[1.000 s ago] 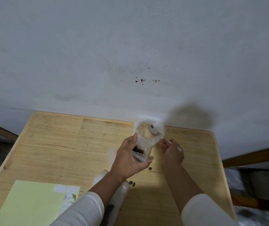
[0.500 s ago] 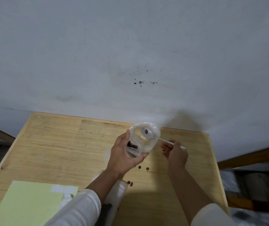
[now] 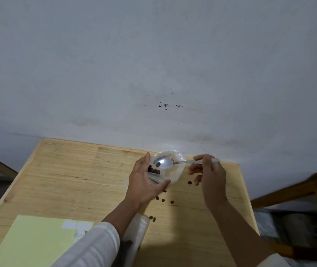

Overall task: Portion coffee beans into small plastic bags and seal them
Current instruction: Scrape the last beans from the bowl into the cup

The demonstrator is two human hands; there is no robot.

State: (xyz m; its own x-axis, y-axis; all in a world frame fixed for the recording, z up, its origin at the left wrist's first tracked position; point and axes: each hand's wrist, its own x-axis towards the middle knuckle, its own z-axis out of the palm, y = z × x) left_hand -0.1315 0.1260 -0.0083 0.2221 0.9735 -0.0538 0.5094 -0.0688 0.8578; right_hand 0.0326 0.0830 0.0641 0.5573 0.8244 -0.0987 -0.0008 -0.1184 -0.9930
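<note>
My left hand (image 3: 145, 181) grips a small clear plastic bag (image 3: 175, 170), mouth held wide towards me, with several coffee beans (image 3: 153, 170) lying inside near my thumb. My right hand (image 3: 209, 174) pinches the handle of a metal spoon (image 3: 163, 162). The spoon's bowl sits in the bag's mouth with one bean on it. Several loose coffee beans (image 3: 163, 199) lie on the wooden table (image 3: 76, 180) below both hands, one bean (image 3: 189, 182) close to my right fingers.
A pale yellow label sheet (image 3: 32, 241) with white stickers lies at the near left. A larger clear plastic bag (image 3: 136, 234) rests under my left forearm. A grey wall (image 3: 153, 64) backs the table. Wooden furniture (image 3: 298, 191) stands to the right.
The bag has tipped so its mouth faces me and is spread wider. My right hand has shifted right along the spoon handle. More loose beans show on the table.
</note>
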